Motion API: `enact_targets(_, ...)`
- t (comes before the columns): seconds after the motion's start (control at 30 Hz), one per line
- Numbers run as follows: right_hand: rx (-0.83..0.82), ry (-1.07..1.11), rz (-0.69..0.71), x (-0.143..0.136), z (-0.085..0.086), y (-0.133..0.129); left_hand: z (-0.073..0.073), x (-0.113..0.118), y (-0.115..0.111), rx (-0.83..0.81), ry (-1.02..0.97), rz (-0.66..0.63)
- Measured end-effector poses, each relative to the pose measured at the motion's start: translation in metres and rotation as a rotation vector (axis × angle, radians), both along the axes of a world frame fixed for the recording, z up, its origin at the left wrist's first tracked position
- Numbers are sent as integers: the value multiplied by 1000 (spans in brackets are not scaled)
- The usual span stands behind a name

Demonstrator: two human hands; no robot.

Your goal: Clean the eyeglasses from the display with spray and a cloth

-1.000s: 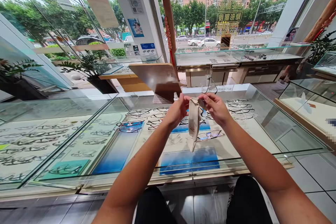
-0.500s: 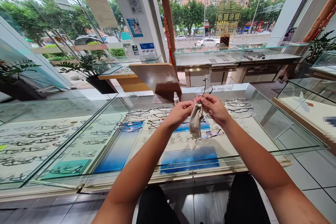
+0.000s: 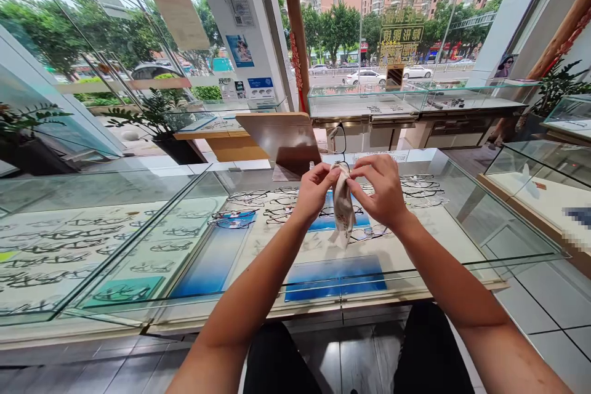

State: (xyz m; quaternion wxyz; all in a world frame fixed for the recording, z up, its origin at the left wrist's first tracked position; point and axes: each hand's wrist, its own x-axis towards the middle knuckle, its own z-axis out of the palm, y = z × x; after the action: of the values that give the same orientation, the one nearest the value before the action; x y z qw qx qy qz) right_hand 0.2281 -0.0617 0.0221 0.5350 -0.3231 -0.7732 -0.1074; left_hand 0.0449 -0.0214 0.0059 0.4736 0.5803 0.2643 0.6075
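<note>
1. Nearest are two knees in black trousers, above a dark tiled floor.
2. The left hand has its thumb and forefinger clamped on the top of a pale cloth.
3. The right hand faces it, its thumb and forefinger reaching the cloth's other edge; I cannot tell whether they are pinched together on it.
4. The cloth hangs between the hands, above a glass case, its lower end loose.
5. A pair of glasses is at the top of the cloth, one dark arm curving upward; the lenses seem hidden by cloth and fingers.
6. Under the hands, the glass case holds rows of spectacles and a blue card.
7. Just behind the left hand, a small white bottle shows only its top.
8. Beyond the case stands a tilted brown board.
9. Farther off are another glass case, a window, white cars and trees.
</note>
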Motion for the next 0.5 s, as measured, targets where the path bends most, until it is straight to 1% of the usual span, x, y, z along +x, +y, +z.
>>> enact_targets(0.07, -104, -9, 109, 1, 9, -6, 5, 0, -5, 78, -21, 61)
enact_targets(0.1, -182, 2, 140, 2, 15, -9, 8, 0, -8, 118, -23, 80)
enact_targets(0.17, -324, 82, 126, 6, 30, -13, 18, 0, -14, 183, -6, 95)
enact_targets(0.23, -366, 215, 77, 12, 48, -11, 32, 1, -18, 225, 27, 93)
enact_targets(0.27, -361, 271, 92, 15, 58, -7, 41, 2, -19, 240, 40, 92)
enact_targets(0.3, -377, 299, 139, 17, 67, -2, 50, 3, -20, 252, 53, 85)
enact_targets(0.4, -441, 410, 393, 19, 89, 20, 80, 10, -18, 269, 80, 27)
enact_targets(0.5, -472, 594, 547, 13, 102, 37, 102, 19, -15, 273, 73, -32)
